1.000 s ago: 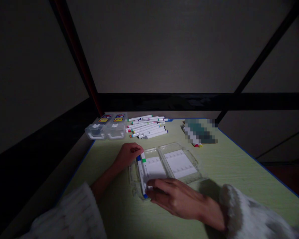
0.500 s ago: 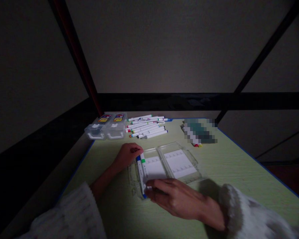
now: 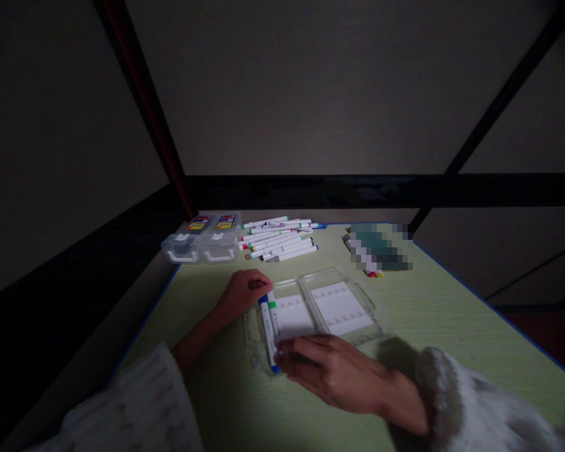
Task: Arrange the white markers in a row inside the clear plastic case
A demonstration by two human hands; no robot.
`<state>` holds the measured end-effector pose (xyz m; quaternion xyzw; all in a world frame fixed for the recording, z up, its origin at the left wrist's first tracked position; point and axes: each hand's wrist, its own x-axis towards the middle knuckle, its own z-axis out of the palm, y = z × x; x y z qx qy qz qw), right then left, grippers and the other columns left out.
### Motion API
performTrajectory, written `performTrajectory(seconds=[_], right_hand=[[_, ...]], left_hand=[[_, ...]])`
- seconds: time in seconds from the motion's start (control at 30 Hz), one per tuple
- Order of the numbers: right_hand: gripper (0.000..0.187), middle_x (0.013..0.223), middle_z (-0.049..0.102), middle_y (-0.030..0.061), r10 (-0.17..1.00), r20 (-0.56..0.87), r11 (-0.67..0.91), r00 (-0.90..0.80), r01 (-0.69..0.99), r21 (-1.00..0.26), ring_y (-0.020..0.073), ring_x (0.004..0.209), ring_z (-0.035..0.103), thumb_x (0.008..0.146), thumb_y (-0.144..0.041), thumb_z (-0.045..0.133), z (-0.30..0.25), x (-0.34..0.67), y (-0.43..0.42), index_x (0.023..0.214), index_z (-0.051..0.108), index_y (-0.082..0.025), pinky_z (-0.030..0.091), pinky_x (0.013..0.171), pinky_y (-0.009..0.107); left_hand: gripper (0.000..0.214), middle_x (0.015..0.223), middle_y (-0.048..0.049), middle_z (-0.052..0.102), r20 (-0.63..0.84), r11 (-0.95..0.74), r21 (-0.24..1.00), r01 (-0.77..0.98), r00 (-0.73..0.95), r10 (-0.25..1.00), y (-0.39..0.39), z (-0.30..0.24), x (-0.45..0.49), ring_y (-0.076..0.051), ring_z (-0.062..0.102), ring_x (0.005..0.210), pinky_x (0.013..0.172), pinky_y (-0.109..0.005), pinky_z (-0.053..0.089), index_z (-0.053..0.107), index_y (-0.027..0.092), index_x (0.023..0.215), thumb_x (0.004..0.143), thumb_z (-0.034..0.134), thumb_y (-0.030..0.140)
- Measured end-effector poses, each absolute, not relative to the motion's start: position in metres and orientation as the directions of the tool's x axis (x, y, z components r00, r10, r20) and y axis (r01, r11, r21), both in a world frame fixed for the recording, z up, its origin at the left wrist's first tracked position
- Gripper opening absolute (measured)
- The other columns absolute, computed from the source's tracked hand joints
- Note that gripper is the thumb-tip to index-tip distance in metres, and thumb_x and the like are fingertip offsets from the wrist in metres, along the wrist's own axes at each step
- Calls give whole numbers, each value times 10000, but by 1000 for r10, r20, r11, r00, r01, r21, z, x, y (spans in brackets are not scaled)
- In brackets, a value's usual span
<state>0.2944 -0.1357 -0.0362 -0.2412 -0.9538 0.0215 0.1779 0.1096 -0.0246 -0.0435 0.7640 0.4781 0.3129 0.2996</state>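
Note:
A clear plastic marker case (image 3: 307, 300) lies open in front of me, with white card in both halves. In its left half, a white marker with blue ends (image 3: 268, 336) lies lengthwise along the side. Beside it is a white marker with a green band (image 3: 274, 317). My left hand (image 3: 240, 294) pinches the far end of the green-banded marker with thumb and fingertips. Closed fingers of my right hand (image 3: 341, 373) are at its near end, close to the case's front edge; they partly hide that end.
Several white markers with coloured caps (image 3: 282, 242) lie in a loose pile at the back of the table (image 3: 437, 326). Two clear handled cases (image 3: 219, 242) stand at the back left. At the back right are a blurred green item (image 3: 379, 248) and markers with red and yellow ends (image 3: 373, 274).
Both hands stay at the ends of the green-banded marker, with hardly any movement. The whole view has shifted very slightly.

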Motion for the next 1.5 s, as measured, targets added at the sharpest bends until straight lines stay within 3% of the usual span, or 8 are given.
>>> performTrajectory(seconds=[0.43, 0.7, 1.17, 1.5], right_hand=[[256, 1032, 620, 81, 481, 372, 875, -794, 458, -154, 162, 884, 600, 888, -204, 399, -38, 296, -136, 1016, 598, -108, 525, 748, 279], [264, 1027, 612, 63, 383, 354, 916, -853, 400, -27, 161, 853, 596, 894, -152, 379, -45, 300, -133, 1089, 555, -138, 536, 683, 275], [252, 994, 623, 73, 465, 334, 885, -820, 440, -153, 157, 793, 611, 890, -171, 382, -37, 296, -134, 966, 616, -118, 543, 666, 282], [243, 982, 632, 64, 456, 355, 890, -816, 429, -157, 153, 842, 592, 889, -189, 393, -39, 296, -133, 988, 605, -122, 516, 734, 275]], left_hand=[[55, 591, 0, 605, 212, -388, 753, 532, 362, 908, -25, -46, 109, -84, 491, 535, 506, -180, 372, 645, 130, 609, 612, 590, 132], [57, 594, -2, 609, 210, -385, 757, 528, 362, 908, -26, -46, 109, -88, 498, 540, 515, -185, 374, 641, 122, 617, 610, 584, 116], [50, 611, -4, 606, 214, -389, 764, 515, 366, 906, -24, -46, 108, -84, 501, 550, 518, -182, 375, 634, 121, 615, 615, 586, 107], [49, 643, -6, 611, 235, -409, 770, 489, 378, 895, -22, -51, 106, -79, 498, 560, 521, -180, 380, 635, 126, 623, 621, 587, 116]])
